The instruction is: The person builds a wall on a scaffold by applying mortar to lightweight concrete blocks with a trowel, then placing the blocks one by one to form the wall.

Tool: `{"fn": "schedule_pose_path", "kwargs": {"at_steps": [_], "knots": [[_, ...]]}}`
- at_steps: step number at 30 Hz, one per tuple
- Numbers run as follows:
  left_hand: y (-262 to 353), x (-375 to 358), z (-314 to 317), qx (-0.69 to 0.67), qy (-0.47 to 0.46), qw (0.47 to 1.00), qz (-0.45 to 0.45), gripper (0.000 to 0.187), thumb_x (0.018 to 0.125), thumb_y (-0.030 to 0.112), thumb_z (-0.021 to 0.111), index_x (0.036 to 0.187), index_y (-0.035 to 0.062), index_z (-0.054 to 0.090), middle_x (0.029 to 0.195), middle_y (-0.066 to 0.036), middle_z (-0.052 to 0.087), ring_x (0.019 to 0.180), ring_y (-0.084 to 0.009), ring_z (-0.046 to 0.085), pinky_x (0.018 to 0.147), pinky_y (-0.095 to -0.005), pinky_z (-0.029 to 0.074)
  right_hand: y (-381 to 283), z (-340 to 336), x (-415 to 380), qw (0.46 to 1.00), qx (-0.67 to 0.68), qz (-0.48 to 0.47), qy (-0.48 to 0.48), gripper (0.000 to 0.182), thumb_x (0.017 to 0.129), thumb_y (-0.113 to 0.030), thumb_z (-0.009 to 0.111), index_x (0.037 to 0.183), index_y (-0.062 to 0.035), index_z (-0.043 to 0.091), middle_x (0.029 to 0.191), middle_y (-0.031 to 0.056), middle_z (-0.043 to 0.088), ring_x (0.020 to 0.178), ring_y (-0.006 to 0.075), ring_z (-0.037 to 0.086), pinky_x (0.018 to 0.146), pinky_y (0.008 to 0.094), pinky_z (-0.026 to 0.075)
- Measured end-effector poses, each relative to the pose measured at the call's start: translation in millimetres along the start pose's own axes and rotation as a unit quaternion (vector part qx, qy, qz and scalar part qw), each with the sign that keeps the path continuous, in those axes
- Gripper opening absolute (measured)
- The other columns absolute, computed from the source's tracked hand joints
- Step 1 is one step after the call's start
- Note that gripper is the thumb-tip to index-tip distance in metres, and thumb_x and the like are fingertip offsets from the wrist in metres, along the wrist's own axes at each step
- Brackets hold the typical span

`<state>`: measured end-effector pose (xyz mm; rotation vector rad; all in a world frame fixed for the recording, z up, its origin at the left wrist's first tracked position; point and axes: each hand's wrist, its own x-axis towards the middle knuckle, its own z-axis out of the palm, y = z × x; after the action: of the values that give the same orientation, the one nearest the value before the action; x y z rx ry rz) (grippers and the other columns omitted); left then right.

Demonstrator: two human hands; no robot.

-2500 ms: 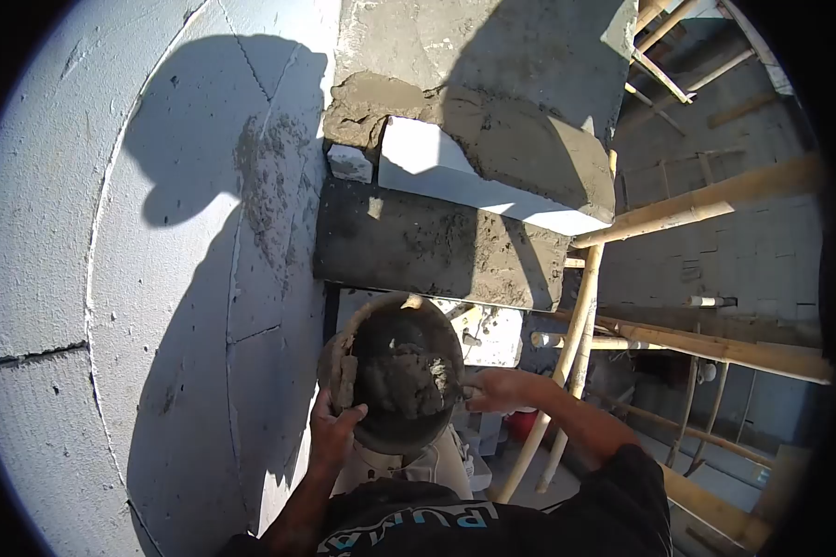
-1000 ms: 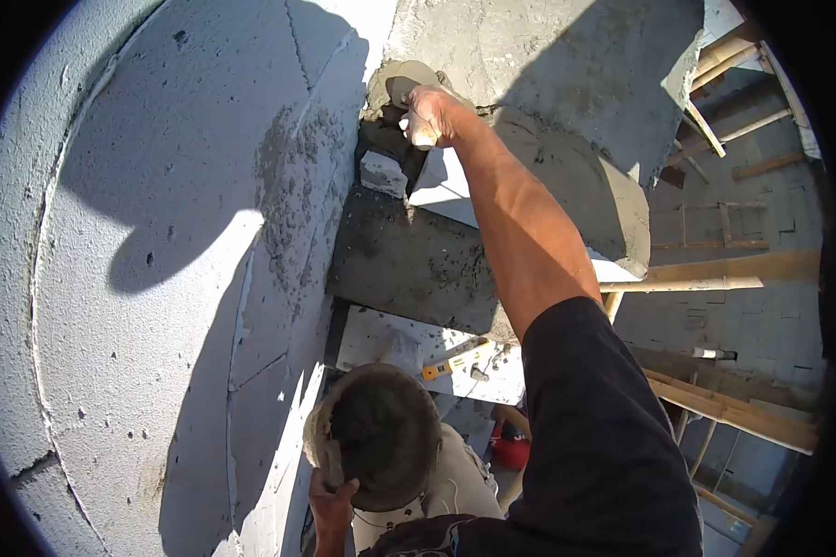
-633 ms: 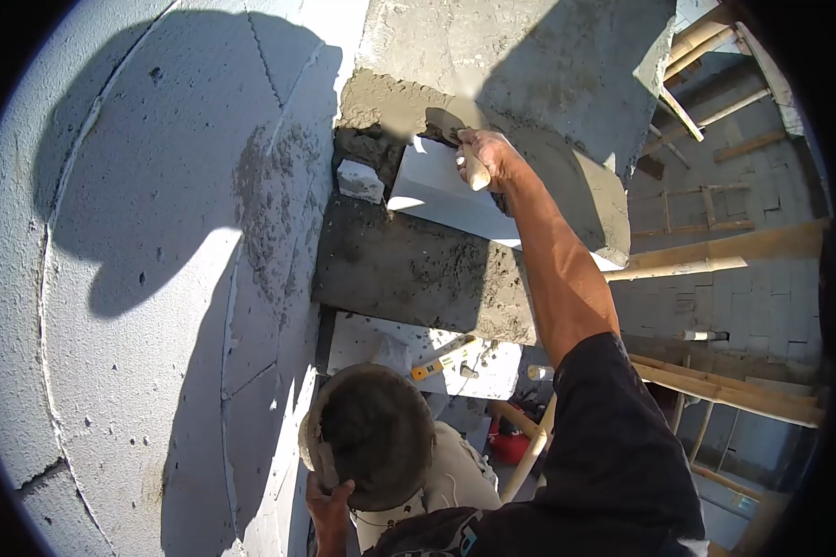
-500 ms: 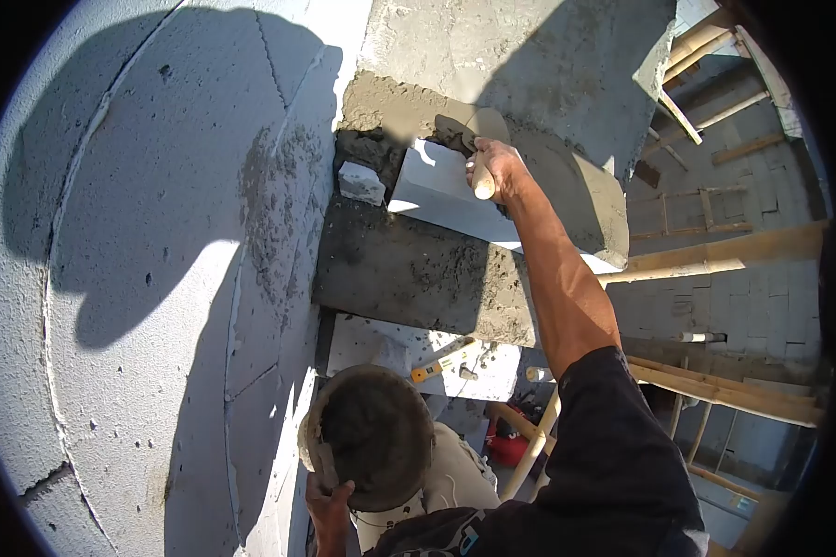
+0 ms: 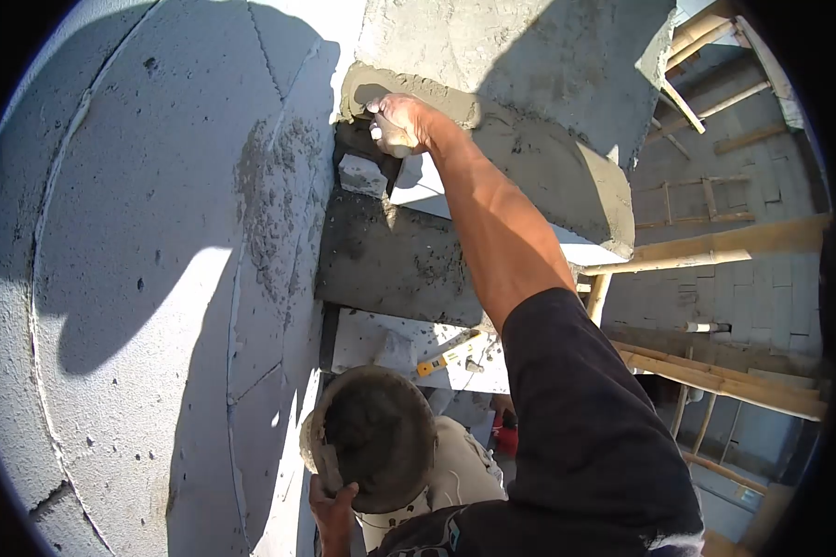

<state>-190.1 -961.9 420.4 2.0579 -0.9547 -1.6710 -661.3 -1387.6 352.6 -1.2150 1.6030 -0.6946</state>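
My right hand [image 5: 399, 127] is closed round a trowel [image 5: 370, 94], low over wet mortar [image 5: 437, 93] on the stair-like ledge, near the wall. The hand hides most of the trowel. Just below it lies a small broken white block [image 5: 362, 175], beside a larger white block [image 5: 420, 185] that my forearm partly covers. My left hand [image 5: 333, 506] grips the near rim of a round bucket [image 5: 429, 422], thumb over the edge. Dark grey mortar [image 5: 372, 436] lies inside the bucket.
A pale block wall [image 5: 158, 232] rises along the left. Below the mortared step [image 5: 390, 255] is a white slab [image 5: 353, 339] with a yellow-handled tool [image 5: 446, 359] on it. Bamboo poles [image 5: 687, 263] and a drop to a lower floor are at the right.
My right hand has moved left with the trowel, from over the larger white block to the mortar near the wall. My left hand stays on the bucket rim.
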Motion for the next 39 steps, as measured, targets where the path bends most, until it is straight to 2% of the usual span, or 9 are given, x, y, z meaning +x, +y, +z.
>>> {"fn": "schedule_pose_path", "kwargs": {"at_steps": [1,3,6,15,20,24,28,34,39], "knots": [[0.4,0.1,-0.1,-0.001,-0.007,1.0,-0.002,0.032,0.07,0.006,0.069,0.098,0.002,0.055,0.087,-0.003,0.053,0.079,-0.0151,0.05,0.073,-0.0308,0.045,7.4,-12.9,-7.1,0.953,-0.289,-0.091,0.011,0.015,0.087,-0.019,0.066,0.086,-0.0094,0.055,0.072,0.0072,0.056,0.06,0.0237,0.058,0.055,0.0387,0.054],[6.2,-3.7,5.2,-0.005,-0.005,1.0,0.014,0.031,0.07,0.006,0.068,0.098,0.002,0.055,0.088,-0.004,0.054,0.079,-0.0156,0.051,0.074,-0.0312,0.045,31.0,-27.8,-25.7,0.993,-0.035,-0.071,0.093,0.023,0.078,-0.017,0.074,0.087,-0.0039,0.058,0.074,0.0082,0.059,0.069,0.0221,0.061,0.064,0.0346,0.056],[3.9,-4.6,7.5,-0.022,-0.003,0.999,0.033,0.031,0.07,0.005,0.067,0.098,0.002,0.055,0.089,-0.004,0.056,0.079,-0.0161,0.052,0.075,-0.0316,0.045,9.3,-45.2,-86.0,0.924,0.299,0.187,0.146,0.018,0.094,-0.024,0.066,0.099,-0.0069,0.062,0.075,0.0092,0.061,0.057,0.0232,0.06,0.047,0.0389,0.053],[18.9,-30.5,26.2,-0.045,-0.025,0.997,0.053,0.03,0.074,0.003,0.068,0.101,0.0025,0.055,0.093,-0.006,0.062,0.083,-0.0153,0.056,0.08,-0.0303,0.047,69.8,-127.0,-190.6,0.882,0.327,0.242,0.239,0.022,0.099,-0.027,0.056,0.103,-0.0048,0.053,0.077,0.0055,0.055,0.058,0.0175,0.056,0.046,0.0323,0.052],[22.3,-47.3,34.8,-0.071,-0.028,0.995,0.065,0.033,0.071,0.001,0.065,0.102,0.0025,0.055,0.1,-0.007,0.061,0.091,-0.0182,0.057,0.087,-0.0317,0.044,55.6,-89.1,-186.5,0.773,0.52,0.175,0.319,0.029,0.096,-0.026,0.059,0.106,-0.0014,0.047,0.077,0.0128,0.053,0.059,0.0244,0.059,0.045,0.0364,0.053],[24.0,-57.6,47.3,-0.114,-0.033,0.991,0.063,0.034,0.072,-0.002,0.063,0.104,0.0028,0.055,0.102,-0.008,0.062,0.094,-0.0195,0.059,0.09,-0.034,0.045,60.4,-65.2,-159.2,0.836,0.495,0.155,0.179,0.02,0.092,-0.022,0.065,0.096,-0.0069,0.052,0.07,0.0071,0.052,0.055,0.0215,0.055,0.046,0.0372,0.051],[16.6,-61.0,50.3,-0.141,-0.035,0.987,0.074,0.034,0.072,-0.004,0.062,0.105,0.0028,0.055,0.102,-0.009,0.063,0.095,-0.0199,0.061,0.091,-0.0351,0.046,50.0,-99.1,-212.4,0.891,0.343,0.197,0.222,0.021,0.096,-0.026,0.061,0.093,-0.0069,0.053,0.069,0.0044,0.052,0.054,0.017,0.055,0.046,0.0323,0.05],[21.0,-72.1,54.0,-0.174,-0.044,0.979,0.095,0.032,0.073,-0.004,0.061,0.104,0.0034,0.054,0.101,-0.009,0.063,0.092,-0.0189,0.061,0.09,-0.0347,0.047,88.0,-127.3,-308.5,0.893,0.327,0.198,0.236,0.025,0.096,-0.031,0.061,0.097,-0.0065,0.054,0.071,0.0025,0.052,0.054,0.0132,0.054,0.045,0.0301,0.049],[41.6,-86.6,72.2,-0.129,-0.021,0.986,0.104,0.025,0.074,-0.001,0.063,0.098,0.0036,0.056,0.094,-0.005,0.061,0.084,-0.013,0.055,0.082,-0.0289,0.044,46.5,-59.2,-468.5,0.982,0.081,0.173,-0.007,0.029,0.094,-0.034,0.062,0.102,-0.0062,0.057,0.077,0.0026,0.058,0.059,0.0125,0.059,0.052,0.0305,0.051]]}}
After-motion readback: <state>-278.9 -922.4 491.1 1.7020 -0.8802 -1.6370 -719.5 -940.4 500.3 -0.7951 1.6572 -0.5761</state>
